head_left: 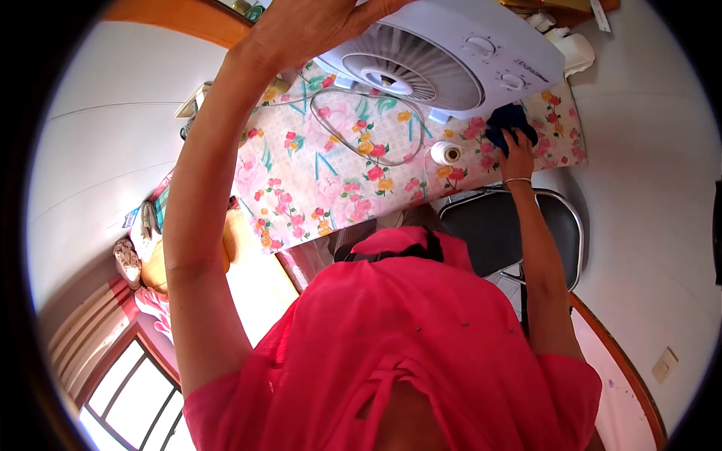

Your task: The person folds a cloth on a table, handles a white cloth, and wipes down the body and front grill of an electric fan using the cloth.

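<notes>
A white box fan point(519, 45) with a round grille and two dials stands on a flowered tablecloth point(301, 165). At the fan's upper left edge is my left hand point(304, 28), its thumb stretched out across the casing. The other fingers run past the top of the frame, so their grip is hidden. My right hand point(517, 159) holds a bunched dark blue cloth point(508, 124) on the table, just in front of the fan's right end. To the left of that hand sits a spool of white cord point(446, 153).
A grey cable point(353, 154) loops over the table in front of the fan. Near the table's front edge stands a black folding chair point(489, 233). White and yellow items point(577, 54) lie behind the fan at the right. A wall socket point(665, 365) is at lower right.
</notes>
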The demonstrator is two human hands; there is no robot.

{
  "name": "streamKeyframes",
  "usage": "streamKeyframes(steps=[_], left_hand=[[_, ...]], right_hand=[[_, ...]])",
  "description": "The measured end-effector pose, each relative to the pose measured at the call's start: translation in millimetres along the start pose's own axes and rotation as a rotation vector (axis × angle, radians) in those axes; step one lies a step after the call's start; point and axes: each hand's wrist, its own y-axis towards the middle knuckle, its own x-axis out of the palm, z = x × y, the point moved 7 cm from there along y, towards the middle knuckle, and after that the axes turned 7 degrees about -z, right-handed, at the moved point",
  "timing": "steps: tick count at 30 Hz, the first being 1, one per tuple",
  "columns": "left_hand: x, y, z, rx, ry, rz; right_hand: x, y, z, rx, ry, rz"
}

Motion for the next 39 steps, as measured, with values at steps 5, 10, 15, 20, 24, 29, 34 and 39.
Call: streamKeyframes(steps=[5, 10, 15, 20, 24, 29, 34, 39], left_hand=[[12.7, -3.7, -5.8, 0.009, 0.083, -0.007], [12.8, -20.7, -7.2, 0.006, 0.083, 0.05], [26.0, -36.8, -13.8, 0.135, 0.482, 0.134], [7.8, -33.8, -20.3, 0.003, -0.021, 0.022], [-11.8, -41.4, -22.4, 0.036, -0.092, 0.023], [10.8, -71.9, -78.6, -0.127, 0.102, 0.218], [26.6, -85.6, -112.0, -0.268, -0.433, 0.291], [21.4, -85.5, -106.5, -0.264, -0.488, 0.325]], right_hand=[[6.9, -21.3, -4.2, 0.054, 0.04, -0.046], [-1.5, -39.3, -4.7, 0.055, 0.138, -0.055], [-17.1, -76.7, 12.1, 0.206, 0.365, 0.114], [-104.3, -70.8, 10.0, 0.366, 0.892, 0.248], [-219.8, -45.1, -19.0, 0.243, 0.862, 0.394], [-331.6, -5.6, -111.2, -0.118, 0.651, 0.469], [-351.2, 56.1, -198.0, -0.471, 0.258, 0.293], [-323.0, 119.2, -262.8, -0.65, 0.001, 0.113]])
